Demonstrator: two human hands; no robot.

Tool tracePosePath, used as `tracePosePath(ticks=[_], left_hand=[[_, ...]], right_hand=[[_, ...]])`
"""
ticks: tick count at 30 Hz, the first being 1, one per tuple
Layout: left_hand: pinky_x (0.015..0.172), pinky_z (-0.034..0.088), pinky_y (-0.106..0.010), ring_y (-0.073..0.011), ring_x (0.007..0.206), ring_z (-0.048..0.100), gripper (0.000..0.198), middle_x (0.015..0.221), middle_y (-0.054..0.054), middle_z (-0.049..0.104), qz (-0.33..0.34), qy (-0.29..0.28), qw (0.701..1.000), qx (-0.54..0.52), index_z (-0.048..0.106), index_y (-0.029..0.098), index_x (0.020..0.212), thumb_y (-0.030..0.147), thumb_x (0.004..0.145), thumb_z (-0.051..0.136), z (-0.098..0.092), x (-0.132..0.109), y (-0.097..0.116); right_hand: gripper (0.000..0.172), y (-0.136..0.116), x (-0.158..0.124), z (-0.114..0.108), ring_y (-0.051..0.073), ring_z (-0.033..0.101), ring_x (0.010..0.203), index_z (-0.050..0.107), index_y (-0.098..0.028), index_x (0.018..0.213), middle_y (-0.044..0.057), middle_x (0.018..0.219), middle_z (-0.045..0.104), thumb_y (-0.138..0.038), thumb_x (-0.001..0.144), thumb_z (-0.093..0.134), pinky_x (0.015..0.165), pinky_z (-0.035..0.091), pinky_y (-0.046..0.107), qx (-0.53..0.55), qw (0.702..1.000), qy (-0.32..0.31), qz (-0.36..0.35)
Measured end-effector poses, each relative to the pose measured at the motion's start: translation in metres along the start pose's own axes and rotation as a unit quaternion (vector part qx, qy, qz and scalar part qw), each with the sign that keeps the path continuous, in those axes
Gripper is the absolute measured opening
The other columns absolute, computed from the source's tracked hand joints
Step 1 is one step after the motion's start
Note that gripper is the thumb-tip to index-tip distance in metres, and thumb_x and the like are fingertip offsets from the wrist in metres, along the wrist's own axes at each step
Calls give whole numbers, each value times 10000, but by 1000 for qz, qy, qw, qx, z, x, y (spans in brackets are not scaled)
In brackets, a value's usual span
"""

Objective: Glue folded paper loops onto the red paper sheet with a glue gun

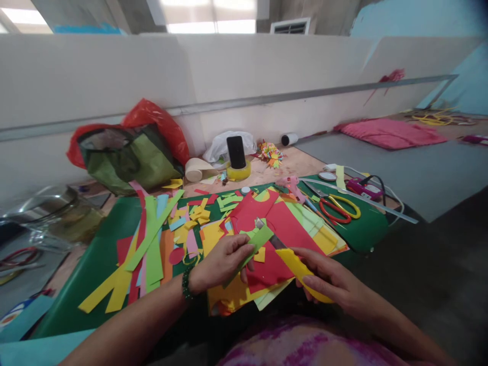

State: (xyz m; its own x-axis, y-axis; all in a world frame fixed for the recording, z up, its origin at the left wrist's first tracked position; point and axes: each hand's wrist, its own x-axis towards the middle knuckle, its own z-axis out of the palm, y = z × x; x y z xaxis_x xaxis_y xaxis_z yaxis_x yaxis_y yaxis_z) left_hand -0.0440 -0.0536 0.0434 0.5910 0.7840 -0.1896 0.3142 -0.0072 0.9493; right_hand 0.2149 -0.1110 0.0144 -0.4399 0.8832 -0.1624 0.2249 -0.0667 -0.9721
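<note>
My left hand [232,256], with a dark bead bracelet at the wrist, pinches a light green paper strip [260,240] between thumb and fingers. Small green cut pieces lie around the strip's upper edge. In my right hand [320,277] is a yellow-handled utility knife [298,268], its metal blade pointing up and left, close to the strip's right end. Below both hands spread red paper sheets [295,223] and yellow sheets [229,300]. A small yellow paper square [260,255] rests on the red sheet between the hands.
Coloured paper strips [152,244] and small cut pieces cover the green mat's left part. On the right lie scissors [335,211], a pink glue gun [293,189] and a metal ruler [400,216]. Behind stand a phone [236,152] on a tape roll [239,172] and a green bag [133,157].
</note>
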Motion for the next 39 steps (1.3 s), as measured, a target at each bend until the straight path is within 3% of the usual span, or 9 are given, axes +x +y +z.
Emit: tracePosePath(ticks=[5, 11, 17, 25, 27, 29, 32, 35, 39], left_hand=[[518, 439, -207, -124, 527, 649, 506, 701, -35, 662, 8, -26, 999, -34, 490, 164, 719, 656, 835, 515, -5, -2, 0], [515, 448, -205, -130, 524, 658, 493, 686, -33, 683, -19, -1, 995, -94, 511, 158, 723, 636, 777, 619, -16, -1, 3], [486, 440, -199, -125, 500, 656, 503, 729, -45, 710, -45, 34, 988, -146, 522, 152, 746, 625, 714, 690, -18, 2, 4], [451, 409, -184, -126, 507, 660, 516, 755, -76, 723, -31, 30, 994, -99, 513, 148, 711, 641, 736, 659, -19, 1, 3], [453, 413, -184, -129, 517, 665, 526, 763, -85, 726, -29, 30, 995, -91, 510, 148, 707, 654, 735, 650, -19, 2, 2], [463, 424, -185, -134, 526, 670, 533, 764, -90, 727, -28, 29, 996, -84, 511, 149, 713, 665, 730, 646, -18, 3, 1], [467, 429, -188, -143, 540, 678, 534, 765, -97, 727, -29, 23, 997, -63, 533, 145, 737, 670, 737, 630, -14, 3, 0], [465, 432, -197, -156, 551, 681, 513, 763, -96, 727, -33, 28, 998, -48, 517, 157, 721, 659, 744, 618, -11, 3, 1], [473, 437, -215, -164, 564, 666, 452, 708, -55, 708, -10, 98, 995, 13, 496, 176, 650, 600, 751, 612, -28, 5, 5]], right_hand=[[679, -1, -11, -4, 152, 601, 624, 462, -177, 1421, 67, 841, 653, -581, 880, 522, 554, 516, 265, -6, 1000, -2, -6], [725, 6, -13, -47, 192, 627, 611, 487, -138, 1411, 56, 709, 678, -634, 884, 444, 607, 537, 312, -163, 980, 113, -17], [604, 15, 37, -92, 273, 675, 961, 570, -145, 1337, 148, 1128, 710, -527, 907, 385, 816, 523, 362, -415, 898, 149, -1], [357, 7, 76, -84, 321, 640, 1031, 670, -186, 1162, 146, 1027, 718, -318, 887, 485, 696, 510, 359, -624, 760, 171, 65], [308, -4, 76, -70, 305, 644, 1022, 679, -192, 1095, 140, 1031, 716, -327, 895, 486, 709, 522, 360, -584, 783, 215, 4], [289, -18, 76, -51, 257, 667, 954, 666, -200, 1043, 119, 1032, 717, -365, 922, 462, 726, 535, 344, -479, 840, 232, -104], [269, -39, 79, -18, 186, 687, 795, 625, -205, 1003, 77, 947, 724, -429, 905, 513, 671, 550, 289, -298, 918, 162, -206], [204, -50, 89, 2, 151, 653, 633, 592, -207, 966, 18, 729, 691, -370, 844, 606, 598, 530, 261, -220, 941, 123, -226], [215, -51, 101, -9, 139, 608, 563, 578, -200, 980, -14, 636, 637, -341, 822, 617, 547, 495, 257, -181, 948, 148, -218]])
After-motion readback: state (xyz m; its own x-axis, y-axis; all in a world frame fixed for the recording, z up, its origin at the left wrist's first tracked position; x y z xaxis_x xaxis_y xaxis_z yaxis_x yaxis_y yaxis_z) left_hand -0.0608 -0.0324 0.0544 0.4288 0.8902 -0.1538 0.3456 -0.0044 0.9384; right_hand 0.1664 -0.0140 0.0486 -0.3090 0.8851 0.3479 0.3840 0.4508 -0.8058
